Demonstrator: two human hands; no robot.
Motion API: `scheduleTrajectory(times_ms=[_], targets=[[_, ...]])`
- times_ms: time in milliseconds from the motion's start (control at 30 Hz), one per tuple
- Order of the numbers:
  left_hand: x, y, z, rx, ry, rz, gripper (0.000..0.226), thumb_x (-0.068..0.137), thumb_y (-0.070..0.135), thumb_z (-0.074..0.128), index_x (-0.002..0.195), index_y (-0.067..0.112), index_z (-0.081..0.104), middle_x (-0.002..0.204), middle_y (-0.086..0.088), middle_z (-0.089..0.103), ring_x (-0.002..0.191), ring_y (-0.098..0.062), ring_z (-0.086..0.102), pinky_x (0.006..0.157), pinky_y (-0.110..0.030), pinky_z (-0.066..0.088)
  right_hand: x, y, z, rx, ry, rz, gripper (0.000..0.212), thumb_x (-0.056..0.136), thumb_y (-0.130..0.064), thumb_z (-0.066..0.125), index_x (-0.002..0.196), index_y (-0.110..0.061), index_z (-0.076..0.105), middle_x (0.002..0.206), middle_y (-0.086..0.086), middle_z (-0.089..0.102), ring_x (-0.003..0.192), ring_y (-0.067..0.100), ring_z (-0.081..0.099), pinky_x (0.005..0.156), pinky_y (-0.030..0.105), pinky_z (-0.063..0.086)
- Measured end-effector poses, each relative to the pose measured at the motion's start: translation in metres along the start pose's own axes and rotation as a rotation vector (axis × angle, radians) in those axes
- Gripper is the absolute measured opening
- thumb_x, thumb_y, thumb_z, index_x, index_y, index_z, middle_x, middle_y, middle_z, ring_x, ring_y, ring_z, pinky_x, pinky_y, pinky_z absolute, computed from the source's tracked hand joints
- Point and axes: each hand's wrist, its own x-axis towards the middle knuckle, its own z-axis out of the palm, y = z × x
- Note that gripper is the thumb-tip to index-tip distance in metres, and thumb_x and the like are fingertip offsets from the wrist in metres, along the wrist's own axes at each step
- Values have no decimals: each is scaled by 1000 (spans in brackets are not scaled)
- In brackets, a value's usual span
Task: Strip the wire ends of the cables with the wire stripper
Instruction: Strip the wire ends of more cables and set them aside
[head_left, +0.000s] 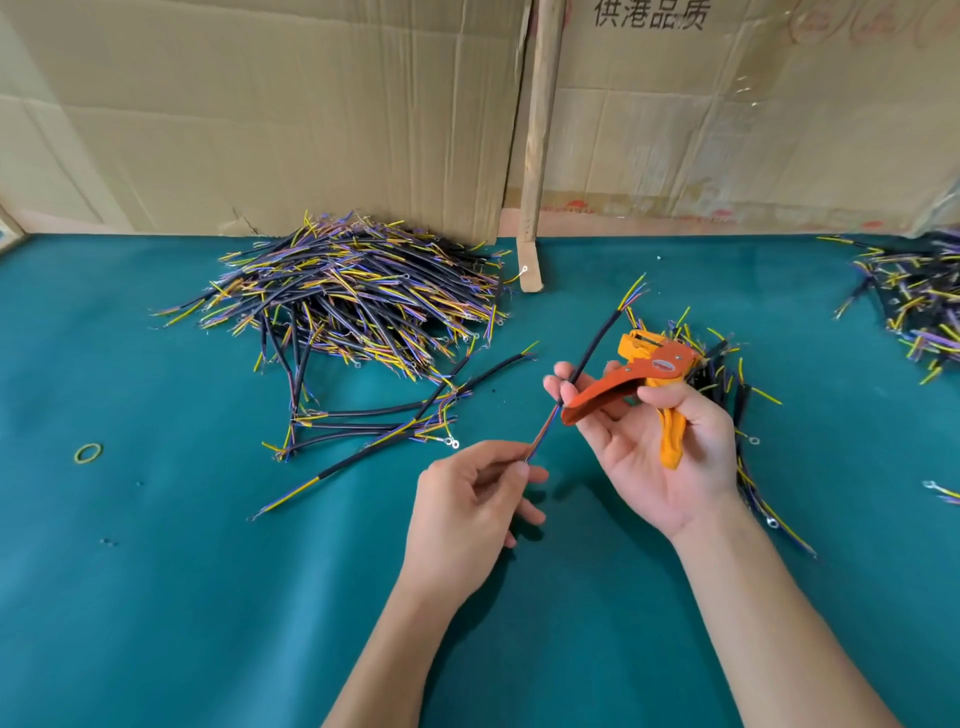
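Note:
My right hand (657, 457), palm up, holds the orange and yellow wire stripper (641, 376), its jaws pointing up and left. Its fingertips also pinch a black cable (597, 338) that slants up to the right, with yellow and purple wire ends at the top. At the cable's lower end, my left hand (467, 514) pinches the thin coloured wires (543, 434) between thumb and fingers. The cable hangs above the teal table (208, 597).
A large heap of cables (353, 291) lies at the back centre-left, with a few loose cables (374, 421) in front of it. Another bunch (727, 395) lies behind my right hand, and a pile (919, 301) at the far right. A rubber band (88, 453) lies left. Cardboard walls (260, 114) close off the back.

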Motion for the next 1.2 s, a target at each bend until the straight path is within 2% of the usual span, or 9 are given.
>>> scheduleTrajectory(times_ms=[133,233,433,533,667,800,933,1100,1200], targets=[[2,-3,1,52,5,-9,16,96,11,61,87,19,71,77,2,76,56,-18,70,44,-20,44,0,-1,2,-7,-5,3,35,72,-2,59,106,-3,50,128,46,55,124,59,55,95,45,57],[2,-5,2,31,-13,27,18,87,19,55,76,20,69,71,-3,73,57,-20,69,49,-18,44,-1,-2,2,3,-28,37,50,63,2,72,108,-2,50,130,47,52,124,60,54,94,46,58],[11,2,-13,-352,-21,92,36,76,24,47,99,19,74,101,-11,72,95,-27,67,77,-33,52,-6,-6,4,-72,-77,176,47,62,1,71,107,5,58,132,50,48,123,64,52,94,48,58],[17,16,-12,-215,44,138,29,78,34,58,99,25,75,101,-6,73,100,-22,67,86,-35,51,-8,-5,5,-170,-121,279,49,60,0,75,107,6,64,129,52,49,115,66,56,90,50,59],[46,45,1,-24,33,202,16,91,25,68,104,23,75,88,2,75,77,-8,66,74,-23,52,-9,1,5,-299,-187,411,49,64,-4,74,112,1,67,129,51,49,114,65,57,93,51,56],[65,55,3,89,-79,225,9,93,9,70,98,10,77,79,-10,75,66,-11,62,67,-29,53,-9,6,6,-356,-211,438,51,67,-5,73,118,0,68,124,48,55,114,64,57,95,48,56],[66,45,5,-58,-19,184,10,95,6,67,92,15,69,75,-9,73,65,-15,59,55,-22,47,-6,8,6,-360,-156,391,60,59,-4,80,115,2,60,125,50,53,110,66,58,89,51,57],[58,32,17,-241,75,112,6,98,12,64,94,16,62,82,-9,74,66,-24,68,54,-42,56,-4,12,6,-366,-148,341,60,60,-6,79,119,2,68,121,43,61,106,61,63,87,51,58],[57,30,22,-309,133,122,8,99,9,63,92,11,60,83,-11,75,70,-22,72,54,-37,58,-2,13,5,-352,-136,315,59,59,-7,79,118,-2,73,114,35,67,104,54,67,89,51,58]])
